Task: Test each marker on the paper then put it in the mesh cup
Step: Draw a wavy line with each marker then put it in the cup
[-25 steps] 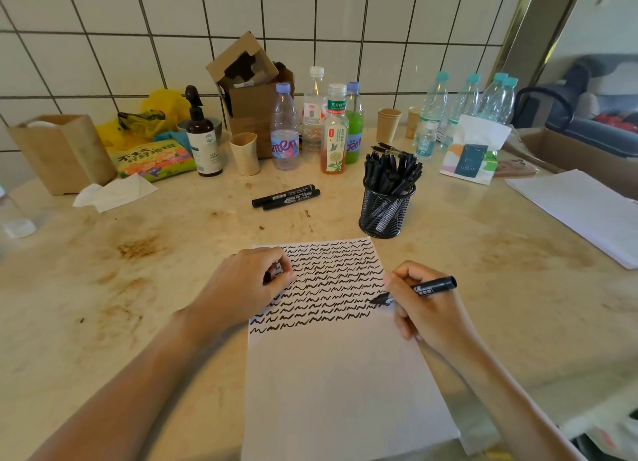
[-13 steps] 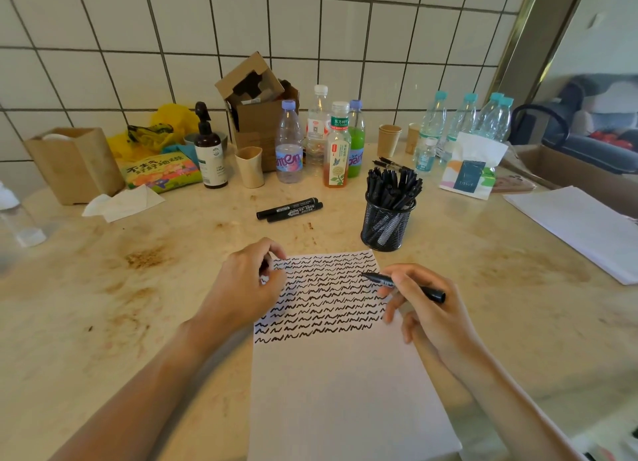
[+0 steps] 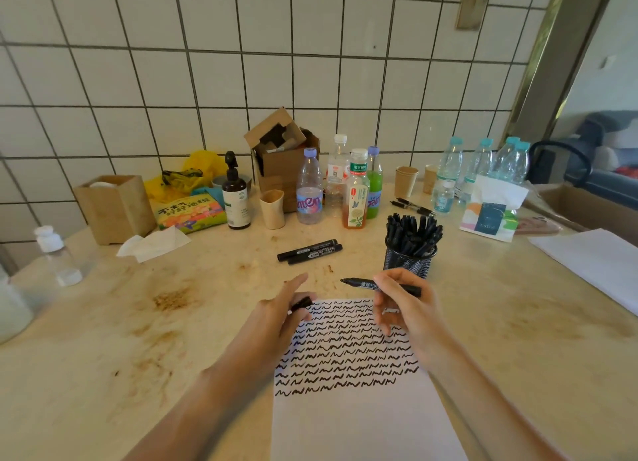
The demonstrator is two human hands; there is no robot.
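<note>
The right hand (image 3: 407, 308) grips an uncapped black marker (image 3: 379, 284) above the scribbled white paper (image 3: 362, 419); the left hand (image 3: 276, 319) pinches its black cap (image 3: 301, 304). Just behind stands the full black mesh cup (image 3: 409, 262), with two loose black markers (image 3: 309, 251) lying left.

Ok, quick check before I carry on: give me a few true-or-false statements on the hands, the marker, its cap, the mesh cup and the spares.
1. The right hand holds an uncapped marker with its tip pointing left. True.
2. The left hand holds nothing. False: it holds the black cap.
3. The mesh cup is empty. False: it is packed with black markers.
4. Two capped markers lie on the table beyond the paper. True.
5. The marker tip is touching the paper. False: it is held beyond the paper's far edge.
</note>
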